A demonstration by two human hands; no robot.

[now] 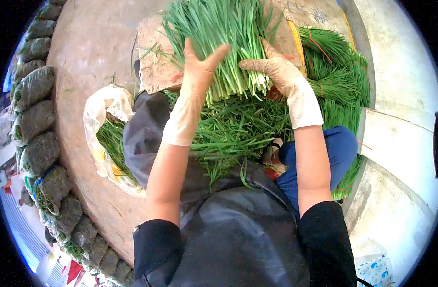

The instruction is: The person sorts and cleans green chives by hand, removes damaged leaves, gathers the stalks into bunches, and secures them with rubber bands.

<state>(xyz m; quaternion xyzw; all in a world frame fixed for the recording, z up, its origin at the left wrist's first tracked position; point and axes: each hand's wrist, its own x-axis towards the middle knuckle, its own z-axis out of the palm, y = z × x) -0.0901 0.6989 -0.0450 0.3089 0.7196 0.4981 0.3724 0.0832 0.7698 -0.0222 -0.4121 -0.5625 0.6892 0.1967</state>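
Observation:
A thick bunch of garlic chives lies on a worn wooden board, green leaves pointing away and pale stem ends towards me. Both hands wear pale thin gloves. My left hand clasps the bunch's left side, its thumb over the front and its other fingers partly hidden. On the opposite side my right hand holds the bunch near the stems, thumb lying across them. Below the stem ends, loose chive leaves are heaped over my lap and the dark apron.
Tied chive bundles are stacked at the right. A clear plastic bag with green scraps stands left of my knee. Along the far left runs a row of packed dark sacks. The wooden board shows beside the bunch.

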